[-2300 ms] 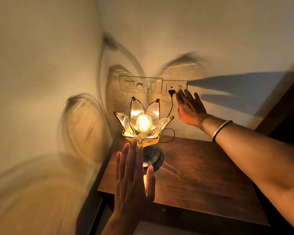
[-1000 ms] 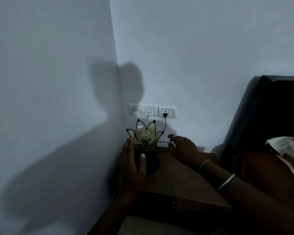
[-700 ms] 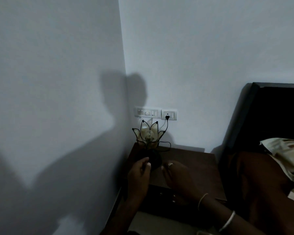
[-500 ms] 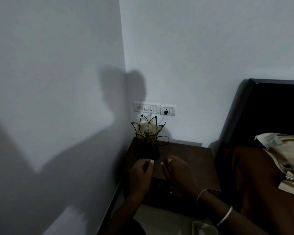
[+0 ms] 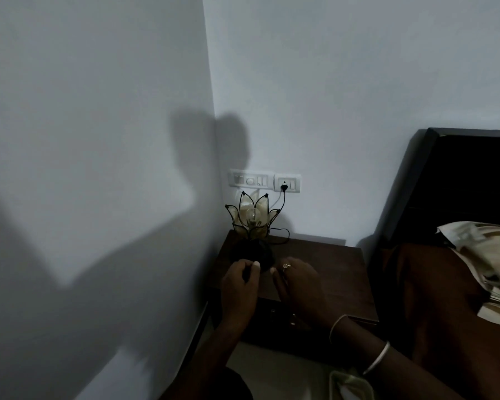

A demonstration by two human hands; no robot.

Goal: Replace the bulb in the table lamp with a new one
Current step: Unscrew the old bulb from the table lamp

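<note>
The table lamp (image 5: 252, 217) has glass petals in a black wire frame and stands unlit at the back left corner of the dark wooden bedside table (image 5: 332, 264). A clear bulb (image 5: 252, 216) sits inside the petals. The lamp's round black base (image 5: 257, 253) is hard to make out in the dim light. My left hand (image 5: 240, 287) is just in front of the base, fingers curled and thumb against the forefinger, with nothing visible in it. My right hand (image 5: 298, 284), wearing a ring, hovers palm down over the table right of the base and holds nothing.
The lamp's black cord (image 5: 283, 235) runs up to a plug (image 5: 284, 187) in the wall socket, beside a switch plate (image 5: 250, 179). Walls close in the corner at left and behind. A dark headboard (image 5: 459, 183) and a pillow (image 5: 488, 249) lie to the right. A pale object (image 5: 350, 385) shows at the bottom edge.
The lamp was lit with my right hand at the socket switch; now it is off. My view has pulled back. Both hands have drawn back to the table in front of the base.
</note>
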